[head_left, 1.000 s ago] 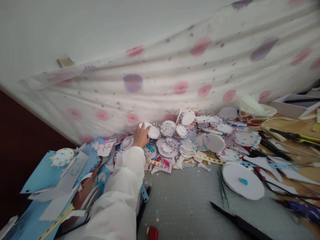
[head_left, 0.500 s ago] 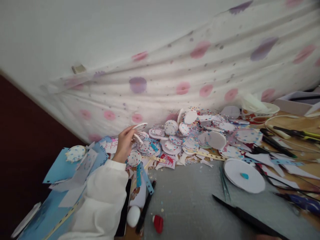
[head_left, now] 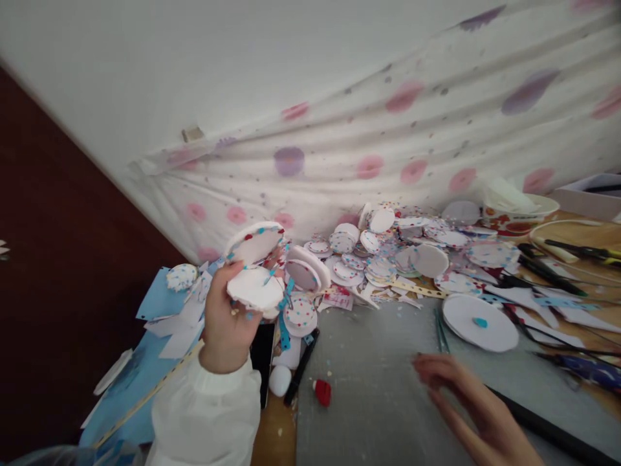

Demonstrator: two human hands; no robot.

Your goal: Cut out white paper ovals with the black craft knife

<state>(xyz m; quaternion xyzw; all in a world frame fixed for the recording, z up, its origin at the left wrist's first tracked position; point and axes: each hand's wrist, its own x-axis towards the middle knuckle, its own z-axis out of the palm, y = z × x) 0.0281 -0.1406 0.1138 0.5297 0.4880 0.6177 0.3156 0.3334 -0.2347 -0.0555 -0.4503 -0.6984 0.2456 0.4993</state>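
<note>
My left hand [head_left: 228, 323] is closed around several white round discs [head_left: 257, 288] specked with red and blue bits, raised at the left front of a heap of similar discs [head_left: 383, 259]. The discs tilt apart, one behind another. My right hand [head_left: 475, 401] hovers over the grey mat [head_left: 363, 375], thumb and fingers apart, with nothing seen between them. Beside and partly behind it lies a long black tool [head_left: 548, 427], its tip hidden by the hand. A large white disc [head_left: 478, 333] with a blue blob rests just beyond, next to green tweezers [head_left: 440, 330].
A red cap-like piece [head_left: 322, 392], a black pen [head_left: 303, 366] and a white egg-shaped object [head_left: 280, 380] lie near the mat's left edge. Blue sheets [head_left: 160, 382] cover the left. A paper tub [head_left: 521, 213] and cords stand at the back right, before a spotted curtain [head_left: 339, 149].
My left hand has drawn back toward me with the discs, which now face the camera more. My right hand has come into view over the mat, covering the black tool's tip.
</note>
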